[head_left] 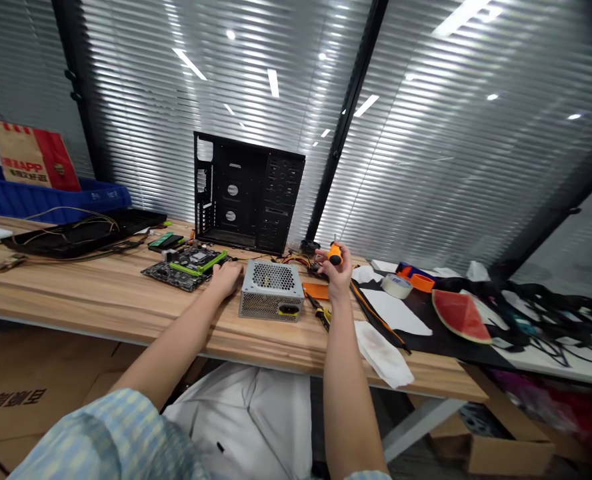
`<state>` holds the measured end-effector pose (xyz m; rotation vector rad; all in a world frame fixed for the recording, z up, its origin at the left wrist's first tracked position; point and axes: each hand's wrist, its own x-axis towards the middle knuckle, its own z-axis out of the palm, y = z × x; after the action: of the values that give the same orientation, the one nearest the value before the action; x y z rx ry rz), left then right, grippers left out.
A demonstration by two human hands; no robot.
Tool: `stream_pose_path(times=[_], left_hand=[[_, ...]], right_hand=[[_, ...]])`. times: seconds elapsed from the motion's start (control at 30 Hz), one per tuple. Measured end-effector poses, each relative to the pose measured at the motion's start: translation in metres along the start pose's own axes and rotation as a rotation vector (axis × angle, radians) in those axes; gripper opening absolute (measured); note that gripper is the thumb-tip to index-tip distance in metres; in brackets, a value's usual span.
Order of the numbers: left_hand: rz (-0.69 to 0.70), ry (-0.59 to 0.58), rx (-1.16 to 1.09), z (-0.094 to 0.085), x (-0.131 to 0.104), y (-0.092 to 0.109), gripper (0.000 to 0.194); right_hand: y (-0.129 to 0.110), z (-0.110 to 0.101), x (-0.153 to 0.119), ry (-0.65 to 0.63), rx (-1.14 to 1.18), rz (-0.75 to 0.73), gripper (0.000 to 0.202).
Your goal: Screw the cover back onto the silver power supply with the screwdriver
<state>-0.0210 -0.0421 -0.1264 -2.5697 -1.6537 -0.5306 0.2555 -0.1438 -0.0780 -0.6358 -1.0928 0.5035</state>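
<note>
checked sleeve [109,433], hands [227,277] [338,272] forward, apart

Orange screwdriver [335,254], grey power supply [271,289]

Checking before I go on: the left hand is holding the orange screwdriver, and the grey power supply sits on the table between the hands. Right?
Not quite: the head view shows the right hand holding the orange screwdriver. The grey power supply does sit on the table between the hands.

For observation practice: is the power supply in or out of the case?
Out: the power supply rests on the table, outside the case.
</note>
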Motion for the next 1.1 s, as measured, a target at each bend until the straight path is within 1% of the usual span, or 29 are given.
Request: stream_pose_path(times=[0.03, 0.1, 0.2, 0.27, 0.33, 0.4, 0.43, 0.5, 0.57, 0.67, 0.83, 0.9, 1.03, 1.1], left_hand=[[-0.018, 0.009, -0.014, -0.002, 0.0, 0.001, 0.025], [-0.062, 0.041, -0.043, -0.008, 0.001, 0.001, 0.024], [-0.103, 0.113, -0.082, -0.025, -0.001, 0.0, 0.028], [-0.055, 0.191, -0.09, -0.04, -0.007, 0.001, 0.028], [0.104, 0.311, -0.059, -0.056, -0.017, 0.006, 0.025], [0.329, 0.365, 0.007, -0.072, -0.03, 0.013, 0.024], [0.442, 0.36, 0.045, -0.079, -0.036, 0.016, 0.023], [0.646, 0.305, 0.14, -0.091, -0.045, 0.022, 0.021], [0.775, 0.258, 0.238, -0.1, -0.051, 0.025, 0.02], [0.848, 0.231, 0.353, -0.107, -0.053, 0.029, 0.021], [0.885, 0.164, 0.47, -0.106, -0.049, 0.039, 0.023], [0.897, 0.167, 0.452, -0.106, -0.049, 0.041, 0.023], [0.932, 0.212, 0.331, -0.107, -0.049, 0.041, 0.024], [0.94, 0.211, 0.337, -0.108, -0.05, 0.04, 0.024]], right_hand=[[-0.001, -0.003, 0.0, 0.012, -0.033, -0.012, 0.071], [-0.002, -0.008, 0.0, 0.119, -0.09, -0.014, 0.065], [0.002, -0.011, 0.0, 0.401, -0.082, 0.03, 0.057], [0.006, -0.01, -0.002, 0.551, -0.037, 0.075, 0.054], [0.01, -0.008, -0.005, 0.621, -0.017, 0.103, 0.053], [0.014, -0.005, -0.008, 0.616, -0.029, 0.108, 0.051], [0.016, -0.004, -0.009, 0.603, -0.044, 0.099, 0.051], [0.02, -0.002, -0.011, 0.574, -0.082, 0.072, 0.051], [0.023, -0.001, -0.012, 0.552, -0.124, 0.047, 0.049], [0.027, 0.0, -0.013, 0.536, -0.158, 0.033, 0.045], [0.028, 0.001, -0.014, 0.56, -0.104, 0.101, 0.046], [0.028, 0.001, -0.014, 0.57, -0.088, 0.118, 0.046], [0.028, 0.001, -0.014, 0.572, -0.077, 0.125, 0.047], [0.028, 0.001, -0.014, 0.571, -0.069, 0.124, 0.046]])
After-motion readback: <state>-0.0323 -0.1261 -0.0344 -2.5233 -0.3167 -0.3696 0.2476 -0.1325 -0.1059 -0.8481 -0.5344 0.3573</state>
